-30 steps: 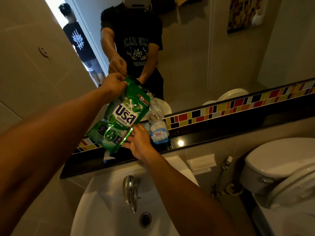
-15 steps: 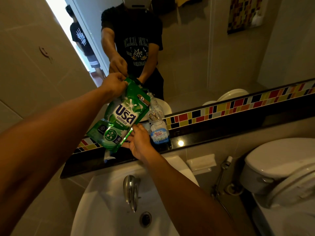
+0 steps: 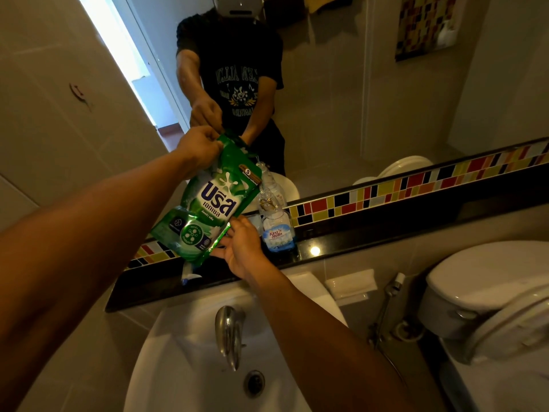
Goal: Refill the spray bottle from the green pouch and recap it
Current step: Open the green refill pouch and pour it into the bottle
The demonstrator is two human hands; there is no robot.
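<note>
Head view: the left hand [image 3: 198,145] pinches the top corner of the green pouch [image 3: 208,203], fingers clenched on it, while the right hand [image 3: 242,248] grasps its lower edge from beneath — the pouch hangs tilted between them above the dark counter [image 3: 371,236]. The clear spray bottle [image 3: 276,227] stands uncapped on the counter near its back edge, just beside the pouch's right side, above the white sink [image 3: 184,337].
</note>
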